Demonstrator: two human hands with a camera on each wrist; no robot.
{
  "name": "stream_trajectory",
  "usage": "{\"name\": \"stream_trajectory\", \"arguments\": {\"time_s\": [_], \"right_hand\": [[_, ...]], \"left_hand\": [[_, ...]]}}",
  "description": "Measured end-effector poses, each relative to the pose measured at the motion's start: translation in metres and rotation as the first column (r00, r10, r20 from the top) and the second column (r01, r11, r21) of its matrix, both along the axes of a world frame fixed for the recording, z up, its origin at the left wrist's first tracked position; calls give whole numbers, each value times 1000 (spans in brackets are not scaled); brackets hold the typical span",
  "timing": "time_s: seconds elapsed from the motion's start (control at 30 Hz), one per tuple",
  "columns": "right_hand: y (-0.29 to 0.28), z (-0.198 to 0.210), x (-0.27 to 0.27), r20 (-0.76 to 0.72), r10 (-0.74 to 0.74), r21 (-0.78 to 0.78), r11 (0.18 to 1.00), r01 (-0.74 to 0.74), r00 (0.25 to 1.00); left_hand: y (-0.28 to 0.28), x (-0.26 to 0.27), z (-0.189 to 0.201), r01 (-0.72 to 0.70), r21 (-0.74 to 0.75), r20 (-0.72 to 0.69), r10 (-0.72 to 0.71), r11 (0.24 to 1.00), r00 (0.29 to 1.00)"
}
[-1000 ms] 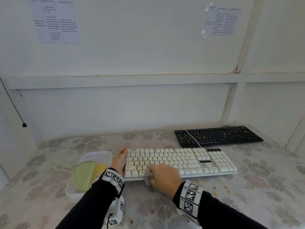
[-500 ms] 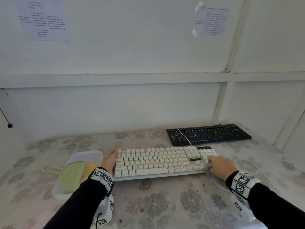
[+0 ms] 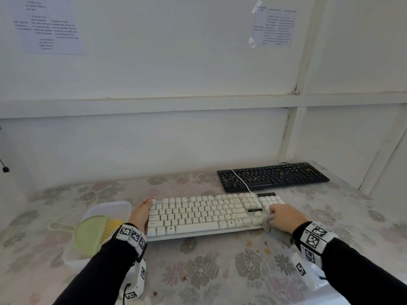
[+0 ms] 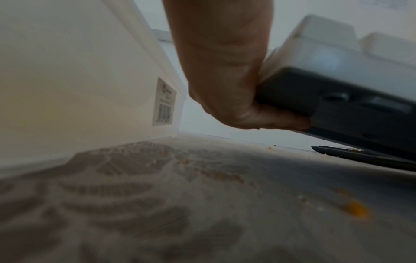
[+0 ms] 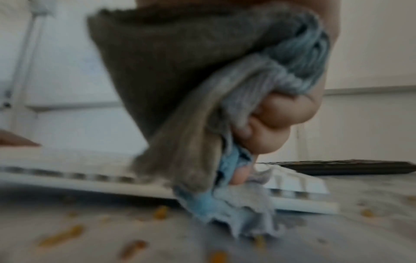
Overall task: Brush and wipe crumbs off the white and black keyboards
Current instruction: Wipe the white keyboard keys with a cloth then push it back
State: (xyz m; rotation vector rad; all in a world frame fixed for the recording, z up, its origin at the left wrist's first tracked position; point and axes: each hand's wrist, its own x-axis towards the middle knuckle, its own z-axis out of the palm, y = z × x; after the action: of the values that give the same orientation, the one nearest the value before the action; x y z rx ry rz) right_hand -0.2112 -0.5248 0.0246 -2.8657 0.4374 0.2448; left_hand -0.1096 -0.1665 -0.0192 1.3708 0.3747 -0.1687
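— So, what does the head camera give you?

— I see the white keyboard low in the centre of the frame on the flowered tabletop. My left hand grips its left end. My right hand is over the keyboard's right end, fingers curled round a grey cloth. The black keyboard lies behind it, right of centre, with the white cable across it. At lower left a green brush sits in a clear tub.

— And the left wrist?

— I see the thumb side along the keyboard's end and fingers hooked under its dark base, which is tilted up off the table. Orange crumbs lie at lower right; the tub wall fills the left.

— Right wrist?

— Blurred, but I see fingers clamped on the bunched cloth, its blue-grey edge touching the table in front of the white keyboard. Crumbs are scattered along the bottom.
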Motion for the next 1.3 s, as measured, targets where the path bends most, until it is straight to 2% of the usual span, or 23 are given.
{"name": "stream_trajectory", "arguments": {"time_s": [0.07, 0.23, 0.3, 0.4, 0.47, 0.57, 0.67, 0.8, 0.87, 0.97, 1.03, 1.13, 1.2, 1.3], "right_hand": [[-8, 4, 1, -1, -57, -1, 998, 57, 998], [-32, 17, -4, -3, -152, -200, 968, 148, 988], [-39, 17, -5, 39, -164, -191, 967, 169, 986], [-30, 15, 0, 224, -17, -155, 986, 53, 974], [-16, 13, 2, 271, 103, -170, 984, -57, 957], [-3, 8, 0, 130, 144, -178, 977, -120, 981], [-14, 3, -3, 43, 87, -165, 983, -79, 995], [-28, 22, -6, -62, -2, -319, 948, -17, 998], [-30, 30, -9, -61, -15, -313, 950, -5, 998], [-26, 26, -9, -90, 74, -163, 983, -88, 993], [-20, 18, -10, -122, 98, -118, 987, -112, 988], [-33, 10, -11, -58, -50, -116, 992, 43, 997], [-46, 9, -14, -31, -139, -207, 970, 129, 990], [-57, 7, -15, 10, -174, -246, 954, 171, 985]], "left_hand": [[0, 1, -1, -3, 1, 3, 3, 1000, 1000], [0, 1, -1, 9, 8, -4, -9, 1000, 1000], [1, 2, -2, 11, 13, -7, -11, 1000, 1000], [1, 5, -4, 21, 29, -5, -21, 999, 1000], [1, 6, -5, 19, 38, -1, -19, 999, 1000], [2, 8, -7, 17, 29, -7, -17, 999, 1000], [2, 9, -8, 13, 11, -14, -13, 1000, 1000], [2, 8, -8, 8, 8, -10, -8, 1000, 1000], [2, 8, -8, 3, 4, -10, -3, 1000, 1000], [1, 9, -8, 4, 5, -14, -4, 1000, 1000], [1, 9, -8, 8, 7, -12, -8, 1000, 1000], [0, 8, -8, 8, 7, -8, -8, 1000, 1000], [0, 7, -7, 12, 4, -8, -12, 1000, 1000], [0, 7, -7, 14, 8, -9, -14, 1000, 1000]]}}
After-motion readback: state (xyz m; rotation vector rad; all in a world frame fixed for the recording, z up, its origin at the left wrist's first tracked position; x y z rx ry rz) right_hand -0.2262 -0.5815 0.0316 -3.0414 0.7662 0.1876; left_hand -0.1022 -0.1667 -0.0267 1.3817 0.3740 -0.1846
